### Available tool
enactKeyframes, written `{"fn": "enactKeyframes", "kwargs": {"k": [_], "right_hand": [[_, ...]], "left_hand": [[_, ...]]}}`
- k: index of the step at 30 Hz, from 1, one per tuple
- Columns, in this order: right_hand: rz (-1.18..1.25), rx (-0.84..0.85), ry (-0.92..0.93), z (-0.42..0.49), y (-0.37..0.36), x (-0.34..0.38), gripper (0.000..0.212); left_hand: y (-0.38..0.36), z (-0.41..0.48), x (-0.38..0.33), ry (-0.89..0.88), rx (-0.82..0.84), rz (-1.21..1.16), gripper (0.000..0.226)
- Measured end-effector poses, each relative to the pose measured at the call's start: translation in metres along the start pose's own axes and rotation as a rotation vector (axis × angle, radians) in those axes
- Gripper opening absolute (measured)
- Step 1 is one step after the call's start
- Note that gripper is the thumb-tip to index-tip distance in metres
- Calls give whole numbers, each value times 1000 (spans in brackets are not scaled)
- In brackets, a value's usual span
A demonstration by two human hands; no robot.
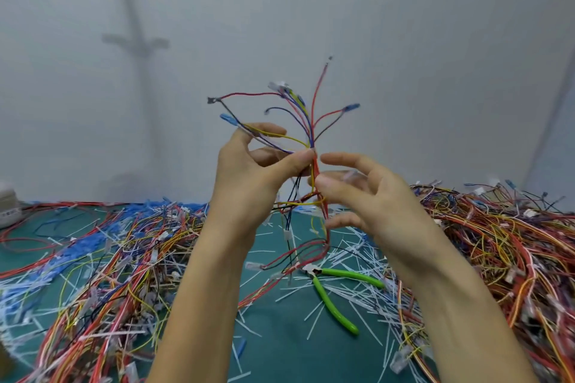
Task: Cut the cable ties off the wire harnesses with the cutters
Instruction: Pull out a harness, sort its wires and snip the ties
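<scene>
I hold one wire harness (312, 121) up in front of me, well above the desk (280, 354), its loose ends fanning upward and its lower loops hanging toward the mat. My left hand (249, 171) pinches the bundle between thumb and forefinger right where the wires gather. My right hand (373, 196) sits just beside it, a little lower, fingers loosely spread and the thumb tip against the wires; whether it actually grips them I cannot tell, since something pale blurs there. The cutters (351, 275), green-handled, lie on the desk below the harness, in nobody's grip, among white cut-off tie pieces (345, 253). Heaps of other harnesses lie to the left (124, 258) and right (497, 242). As I read it, I am searching this bundle for a remaining tie, and I cannot make one out from here. To do this well I would keep the left pinch firm just above the gathered section, run the right fingers down the bundle to feel for a band, then turn that band toward me before reaching for the cutters. When cutting, I would slip only the tip under the tie, away from the insulation, as these wires are thin and nick easily.
</scene>
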State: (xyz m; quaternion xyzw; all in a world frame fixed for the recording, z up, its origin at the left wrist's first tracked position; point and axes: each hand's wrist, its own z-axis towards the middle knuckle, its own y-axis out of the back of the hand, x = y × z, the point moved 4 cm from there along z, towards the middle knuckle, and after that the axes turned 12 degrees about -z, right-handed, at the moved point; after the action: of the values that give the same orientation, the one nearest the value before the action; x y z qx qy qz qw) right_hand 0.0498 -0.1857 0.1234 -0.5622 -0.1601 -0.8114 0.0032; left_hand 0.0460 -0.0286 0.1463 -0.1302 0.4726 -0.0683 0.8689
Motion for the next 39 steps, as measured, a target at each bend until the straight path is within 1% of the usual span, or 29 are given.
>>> {"fn": "enactKeyframes", "kwargs": {"k": [1, 2, 3, 4, 5, 7, 9, 11, 13, 14, 16, 18, 19, 20, 21, 23, 26, 27, 29, 31, 33, 36, 38, 39], "right_hand": [[-124, 61, -13, -1, -2, -1, 50], [-220, 122, -14, -2, -4, -2, 44], [-262, 159, -6, -2, -6, -1, 32], [-260, 162, 7, -3, -7, 0, 22], [-232, 143, 17, -3, -7, 1, 17], [-170, 99, 33, -3, -4, 2, 12], [-150, 62, 53, -3, -4, 4, 11], [-98, 10, 68, -2, -2, 4, 14], [-21, -57, 74, 0, 3, 3, 18], [4, -85, 73, 1, 5, 3, 20], [43, -127, 63, 3, 8, 0, 23], [97, -155, 51, 4, 11, -2, 26], [122, -161, 48, 5, 12, -3, 27], [138, -161, 47, 5, 12, -3, 27], [142, -155, 47, 5, 12, -2, 27], [128, -138, 48, 5, 11, -2, 26], [123, -130, 50, 5, 8, -2, 24], [118, -133, 50, 5, 8, -2, 23], [94, -145, 47, 5, 7, -3, 23], [77, -160, 43, 5, 8, -3, 22], [78, -178, 42, 6, 8, -4, 20], [90, -190, 42, 6, 6, -4, 18], [112, -198, 40, 6, 5, -3, 15], [135, -208, 41, 6, 5, -3, 13]], "left_hand": [[1, 1, 0, -23, -38, -39, 36], [3, 1, 0, -46, -73, -68, 34], [4, 2, 0, -64, -104, -82, 33], [6, 2, 0, -73, -129, -93, 32], [7, 3, 1, -69, -146, -109, 31], [9, 4, 3, -41, -152, -144, 29], [12, 5, 4, 11, -109, -120, 23], [14, 5, 7, 110, -38, -41, 16], [16, 5, 12, 217, -20, 57, 25], [18, 5, 13, 245, -28, 129, 29], [21, 5, 14, 263, -16, 307, 30], [20, 1, 13, 291, 98, 405, 37], [18, -1, 13, 308, 172, 395, 41], [17, -3, 12, 316, 230, 366, 39], [15, -4, 9, 306, 265, 336, 32], [13, -5, 5, 262, 309, 292, 23], [9, -5, 2, 220, 370, 190, 22], [9, -5, 3, 217, 375, 166, 28], [12, -4, 4, 202, 331, 186, 35], [18, -2, 5, 182, 274, 216, 35], [21, -1, 5, 199, 259, 179, 33], [21, -1, 7, 206, 270, 168, 28], [18, -1, 8, 218, 311, 192, 22], [16, -3, 9, 246, 343, 202, 25]]}}
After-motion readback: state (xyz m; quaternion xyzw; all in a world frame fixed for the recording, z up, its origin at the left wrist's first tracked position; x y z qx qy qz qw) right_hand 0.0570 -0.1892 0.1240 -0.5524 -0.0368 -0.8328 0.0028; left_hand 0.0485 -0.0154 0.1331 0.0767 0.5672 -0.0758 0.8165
